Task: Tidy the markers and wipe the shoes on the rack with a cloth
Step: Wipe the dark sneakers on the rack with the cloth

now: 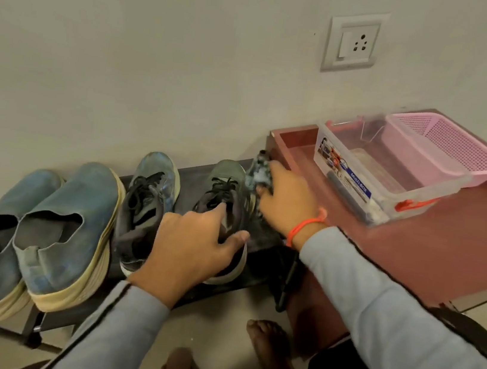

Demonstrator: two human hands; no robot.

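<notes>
Slip-on blue shoes (51,232) sit dusty at the rack's (262,243) left end beside a grey laced sneaker (147,205), both looking unwiped, so most of the wiping seems left. Further along, the left hand (193,246) curls over the heel of the green sneaker (228,194) near the rack's right end, while the right hand (286,203) pinches a bunched cloth (258,170) against its outer side. On the maroon counter (431,267), markers appear stowed in a clear box (370,183) labelled "MULTI-BOX", with a pink basket (444,147) nested in its far end.
</notes>
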